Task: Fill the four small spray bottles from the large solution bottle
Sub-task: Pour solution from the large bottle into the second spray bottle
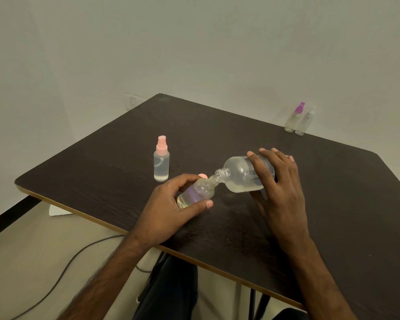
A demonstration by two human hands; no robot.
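My right hand (277, 192) grips the large clear solution bottle (240, 175), tipped on its side with its open neck at the mouth of a small uncapped bottle (198, 192). My left hand (169, 209) holds that small bottle tilted above the dark table (333, 204); yellowish liquid sits in its lower end. A pink cap (202, 175) shows just behind my left fingers. A small spray bottle with a pink top (161, 161) stands upright to the left, holding clear liquid. Two more small spray bottles, one with a purple top (293, 117) and one with a white top (306, 121), stand at the far right edge.
The table sits in a corner of pale walls. A grey cable (62, 271) runs over the floor at the lower left, and my dark trouser legs (171, 292) show under the table's near edge.
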